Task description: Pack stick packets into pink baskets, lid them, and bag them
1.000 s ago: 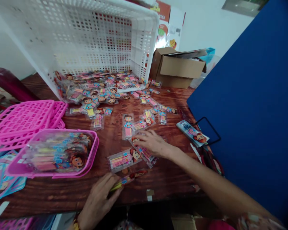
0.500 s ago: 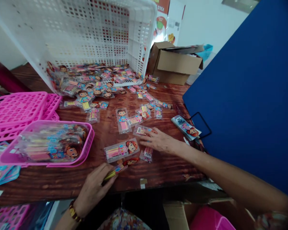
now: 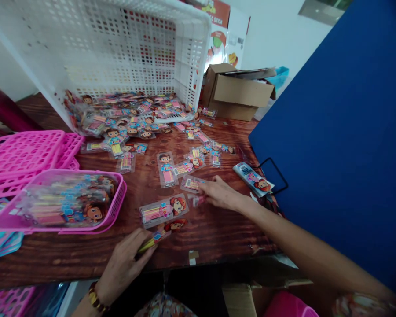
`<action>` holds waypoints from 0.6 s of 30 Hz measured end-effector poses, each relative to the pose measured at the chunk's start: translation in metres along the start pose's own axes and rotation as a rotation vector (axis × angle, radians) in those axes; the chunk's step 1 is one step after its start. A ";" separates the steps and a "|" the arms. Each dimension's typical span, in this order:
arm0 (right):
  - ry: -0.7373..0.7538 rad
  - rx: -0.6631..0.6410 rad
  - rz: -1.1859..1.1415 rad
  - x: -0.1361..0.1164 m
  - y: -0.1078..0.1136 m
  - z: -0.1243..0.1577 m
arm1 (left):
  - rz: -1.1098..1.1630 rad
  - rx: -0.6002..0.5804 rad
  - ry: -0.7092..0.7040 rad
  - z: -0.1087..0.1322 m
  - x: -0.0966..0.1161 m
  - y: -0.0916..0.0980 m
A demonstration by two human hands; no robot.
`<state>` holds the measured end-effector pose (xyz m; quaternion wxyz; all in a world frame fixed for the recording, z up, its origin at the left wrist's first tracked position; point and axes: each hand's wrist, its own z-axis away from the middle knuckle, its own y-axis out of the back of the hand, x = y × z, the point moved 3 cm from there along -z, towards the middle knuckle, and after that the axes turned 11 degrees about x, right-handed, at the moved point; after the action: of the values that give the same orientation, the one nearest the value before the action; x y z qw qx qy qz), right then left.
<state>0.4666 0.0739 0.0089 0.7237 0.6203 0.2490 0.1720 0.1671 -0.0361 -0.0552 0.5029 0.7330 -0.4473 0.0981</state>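
My left hand (image 3: 128, 253), a beaded bracelet at its wrist, is closed on a clear packet of yellow sticks (image 3: 156, 237) at the table's near edge. My right hand (image 3: 218, 193) reaches in from the right, its fingers drawn together on a small blurred stick packet (image 3: 195, 200). Just beyond those fingertips lies another packet, barcode side up (image 3: 192, 183). Between the hands, a flat packet with a red-haired cartoon figure (image 3: 164, 210) rests on the wood. A packet with a brown-haired figure (image 3: 166, 169) is farther back.
A tipped white basket (image 3: 198, 66) spills many packets onto the table (image 3: 218, 237). At left, a pink basket (image 3: 119, 202) holds packets, near stacked pink perforated trays (image 3: 23, 149). A cardboard box (image 3: 240, 90), folded printed packaging (image 3: 253, 177) and a blue panel (image 3: 326, 132) are at right.
My right hand's fingers have drawn together, and the packet beneath them has shifted from lying below the hand to its fingertips. My left hand keeps its packet. The view has shifted slightly.
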 end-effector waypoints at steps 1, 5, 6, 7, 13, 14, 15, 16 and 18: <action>-0.087 0.029 0.018 0.005 0.001 -0.007 | -0.004 -0.006 -0.008 0.000 0.001 0.000; -0.286 0.013 0.153 0.022 -0.004 -0.036 | -0.049 -0.031 -0.067 -0.001 0.008 0.002; -0.296 -0.015 0.144 0.024 -0.006 -0.040 | -0.055 -0.035 -0.079 -0.001 0.010 0.002; -0.301 -0.035 0.108 0.027 -0.008 -0.042 | -0.056 -0.041 -0.086 -0.001 0.011 0.002; -0.369 0.079 -0.130 0.031 0.002 -0.021 | -0.073 -0.068 -0.103 -0.001 0.014 0.002; -0.336 0.104 -0.212 0.023 0.007 -0.020 | -0.074 -0.070 -0.111 -0.001 0.014 0.002; -0.280 0.115 -0.312 0.012 0.010 -0.022 | -0.073 -0.072 -0.119 -0.001 0.015 0.002; -0.206 0.102 -0.401 -0.003 0.012 -0.027 | -0.073 -0.070 -0.126 -0.001 0.015 0.002; -0.039 0.008 -0.437 -0.040 0.010 -0.042 | -0.077 -0.063 -0.128 -0.001 0.016 0.002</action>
<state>0.4109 0.0875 0.0202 0.7460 0.5574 0.3643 -0.0020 0.1749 -0.0442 -0.0437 0.4997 0.7384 -0.4526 0.0176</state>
